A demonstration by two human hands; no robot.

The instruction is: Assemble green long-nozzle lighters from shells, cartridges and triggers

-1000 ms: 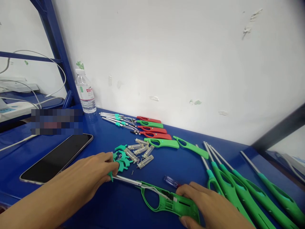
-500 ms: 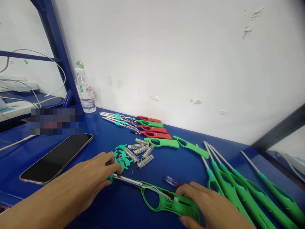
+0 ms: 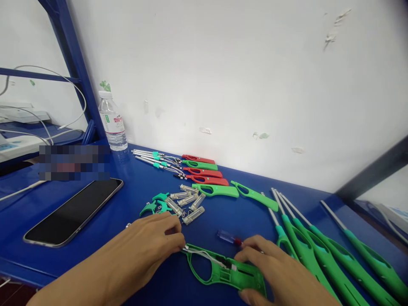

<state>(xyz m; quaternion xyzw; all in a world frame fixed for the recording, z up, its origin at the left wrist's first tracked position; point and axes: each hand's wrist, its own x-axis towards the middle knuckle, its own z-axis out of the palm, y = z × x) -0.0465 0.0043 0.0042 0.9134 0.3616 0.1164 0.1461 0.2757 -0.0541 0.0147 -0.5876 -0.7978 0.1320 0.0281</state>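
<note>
My right hand (image 3: 274, 267) grips the rear of an open green lighter shell (image 3: 219, 272), thumb on the near edge and fingers on the far one. White wires and a small black part lie inside the shell. My left hand (image 3: 156, 238) is closed over the metal tube (image 3: 128, 225) at the shell's front; its fingers hide most of the tube. Just beyond the left hand are several teal trigger pieces (image 3: 161, 197). Clear fuel tanks (image 3: 194, 215) lie in a loose pile past them. A screwdriver with a see-through purple handle (image 3: 227, 236) lies by my right fingertips.
Assembled green lighters (image 3: 338, 255) lie at the right. Toward the wall are red and green shell halves (image 3: 207, 180) and wired metal tubes (image 3: 153, 159). A phone (image 3: 75, 212) and water bottle (image 3: 113, 123) are on the left of the blue table (image 3: 127, 191).
My left hand has moved right and nearer, from the teal trigger pieces along the tube to the shell's front. My right hand stays on the shell.
</note>
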